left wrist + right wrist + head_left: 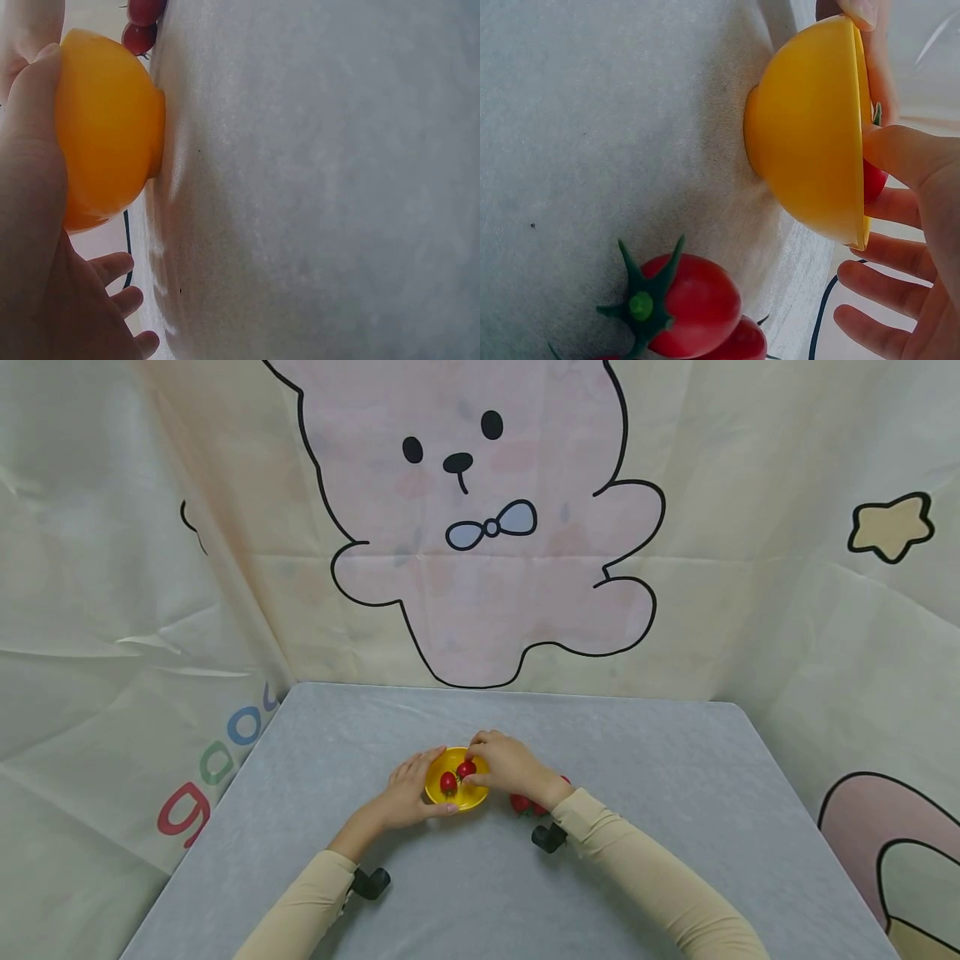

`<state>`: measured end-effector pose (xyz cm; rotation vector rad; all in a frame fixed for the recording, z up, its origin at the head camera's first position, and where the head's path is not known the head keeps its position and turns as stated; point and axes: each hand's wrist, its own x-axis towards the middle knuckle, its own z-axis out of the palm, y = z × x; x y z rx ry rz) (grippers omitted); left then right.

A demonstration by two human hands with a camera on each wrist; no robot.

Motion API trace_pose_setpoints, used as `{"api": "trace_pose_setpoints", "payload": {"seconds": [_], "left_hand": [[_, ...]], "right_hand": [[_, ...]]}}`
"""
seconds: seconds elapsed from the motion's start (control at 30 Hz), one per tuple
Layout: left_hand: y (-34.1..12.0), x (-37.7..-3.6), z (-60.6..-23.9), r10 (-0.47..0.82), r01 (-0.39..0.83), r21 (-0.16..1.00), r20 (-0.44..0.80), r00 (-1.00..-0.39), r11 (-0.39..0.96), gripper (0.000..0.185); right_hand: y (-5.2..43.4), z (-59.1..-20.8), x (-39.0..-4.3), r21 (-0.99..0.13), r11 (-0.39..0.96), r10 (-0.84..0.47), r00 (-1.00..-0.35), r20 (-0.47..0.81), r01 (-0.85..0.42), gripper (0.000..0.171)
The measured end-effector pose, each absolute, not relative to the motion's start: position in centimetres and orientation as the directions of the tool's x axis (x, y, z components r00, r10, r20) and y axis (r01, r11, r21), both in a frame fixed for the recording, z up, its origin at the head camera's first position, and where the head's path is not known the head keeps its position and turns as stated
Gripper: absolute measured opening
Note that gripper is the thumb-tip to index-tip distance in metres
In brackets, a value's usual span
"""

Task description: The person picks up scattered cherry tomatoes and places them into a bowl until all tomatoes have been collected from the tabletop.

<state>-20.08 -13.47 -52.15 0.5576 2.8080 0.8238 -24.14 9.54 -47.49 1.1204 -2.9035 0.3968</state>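
A small yellow bowl (432,787) stands on the table with two red cherry tomatoes in it. My left hand (405,793) holds the bowl from its left side, thumb at the near rim and index finger at the far rim; the other fingers spread beyond it in the left wrist view. Over the bowl's right side, my right hand (513,767) pinches one cherry tomato (467,769) between thumb and index finger. The other tomato (448,783) lies beside it in the bowl. In the right wrist view, the bowl wall (810,127) hides most of the pinched tomato.
More red cherry tomatoes (521,803) with green stems lie on the grey cloth-covered table (360,718), right of the bowl and partly hidden under my right wrist. A printed curtain (480,610) with a bear drawing hangs behind the table's far edge.
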Motion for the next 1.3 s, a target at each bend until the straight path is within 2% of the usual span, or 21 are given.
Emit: {"api": "trace_pose_setpoints", "payload": {"seconds": [0.83,1.3], "left_hand": [[-13.4,-20.0,-51.9,0.393,0.309,0.549,-0.039,-0.919,0.777,0.103],[-13.4,-20.2,-52.0,0.39,0.302,0.549,-0.048,-0.92,0.78,0.105]], "right_hand": [[9.8,-46.8,-24.4,-0.277,0.728,-0.633,-0.77,0.077,-0.627,0.037],[11.0,-45.7,-24.9,-0.328,0.724,-0.602,-0.788,0.127,-0.607,0.035]]}}
